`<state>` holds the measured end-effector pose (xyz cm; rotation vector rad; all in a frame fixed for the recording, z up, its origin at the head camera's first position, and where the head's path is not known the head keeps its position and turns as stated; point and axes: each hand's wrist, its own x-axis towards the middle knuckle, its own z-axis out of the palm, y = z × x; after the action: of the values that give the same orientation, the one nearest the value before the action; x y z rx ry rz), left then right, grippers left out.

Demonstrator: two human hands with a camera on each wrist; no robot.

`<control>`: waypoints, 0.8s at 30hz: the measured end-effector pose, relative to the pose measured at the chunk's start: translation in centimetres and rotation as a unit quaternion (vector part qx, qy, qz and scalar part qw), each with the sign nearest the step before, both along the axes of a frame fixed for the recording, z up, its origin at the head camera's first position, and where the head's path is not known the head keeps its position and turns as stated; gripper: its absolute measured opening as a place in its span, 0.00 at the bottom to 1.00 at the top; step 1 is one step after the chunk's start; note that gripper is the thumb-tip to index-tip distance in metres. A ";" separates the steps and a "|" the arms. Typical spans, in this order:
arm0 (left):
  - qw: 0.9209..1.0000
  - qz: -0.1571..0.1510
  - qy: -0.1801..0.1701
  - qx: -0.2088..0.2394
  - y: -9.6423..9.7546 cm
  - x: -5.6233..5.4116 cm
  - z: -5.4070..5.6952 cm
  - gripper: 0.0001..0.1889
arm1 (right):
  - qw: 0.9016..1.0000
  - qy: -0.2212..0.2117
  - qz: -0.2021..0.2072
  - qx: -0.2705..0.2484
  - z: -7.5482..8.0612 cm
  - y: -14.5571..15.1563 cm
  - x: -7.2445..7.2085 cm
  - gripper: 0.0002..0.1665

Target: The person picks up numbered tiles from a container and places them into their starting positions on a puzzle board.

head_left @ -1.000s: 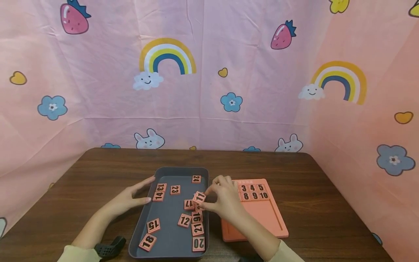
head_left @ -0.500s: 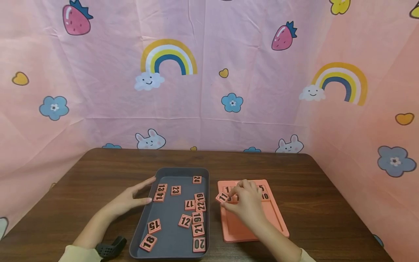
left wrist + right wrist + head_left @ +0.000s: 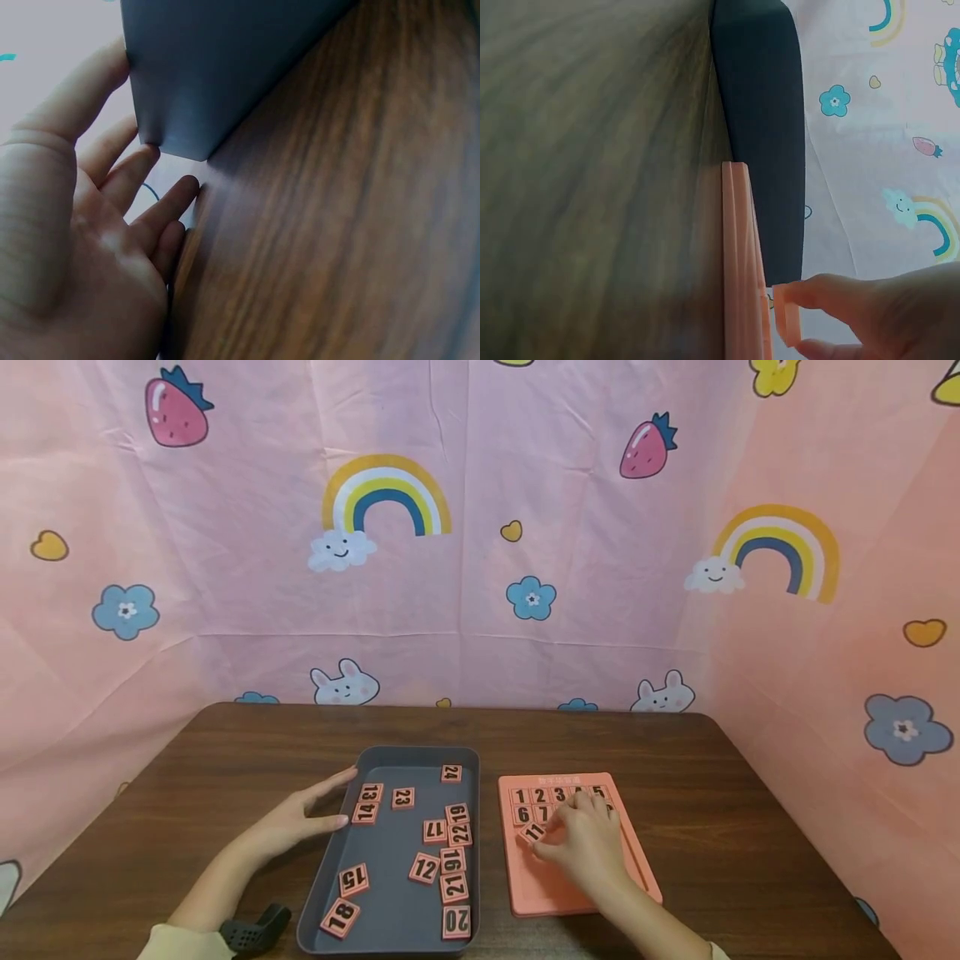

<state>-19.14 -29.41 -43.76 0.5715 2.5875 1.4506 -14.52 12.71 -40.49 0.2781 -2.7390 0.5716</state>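
My right hand (image 3: 588, 843) pinches a number tile marked 11 (image 3: 532, 833), tilted, over the coral number board (image 3: 543, 887). It is just below the left end of the board's filled rows. In the right wrist view, thumb and finger grip the tile (image 3: 786, 315) by its edges beside the board (image 3: 742, 247). Tiles 1 to 7 show there; my fingers partly cover those further right. At the left side of a dark grey tray (image 3: 390, 906), my left hand (image 3: 288, 818) rests its spread fingers and thumb against the wall, also seen in the left wrist view.
Several loose tiles lie in the tray, including 12 (image 3: 424, 867), 18 (image 3: 341, 918) and 24 (image 3: 452, 773), some turned sideways or upside down. A black strap-like object (image 3: 257, 928) is by the left wrist. Patterned cloth (image 3: 480, 568) hangs behind the brown table (image 3: 285, 735).
My right hand has carried tile 11 from above the tray's right side rightward to the board, then a little further right and toward me. The left hand has stayed at the tray.
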 end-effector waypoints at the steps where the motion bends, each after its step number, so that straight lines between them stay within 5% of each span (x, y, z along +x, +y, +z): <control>1: 1.000 -0.001 0.001 0.001 0.0 0.0 0.0 0.36 | 1.000 -0.001 -0.001 0.005 -0.1 0.0 0.0 0.18; 24: 1.000 -0.009 0.009 0.007 -0.1 0.0 -0.2 0.36 | 1.000 -0.014 0.027 0.000 -1.9 0.1 -0.6 0.17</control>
<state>-19.16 -29.53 -43.97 0.6107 2.5802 1.4660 -15.14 12.78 -42.42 0.3472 -2.7648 0.5947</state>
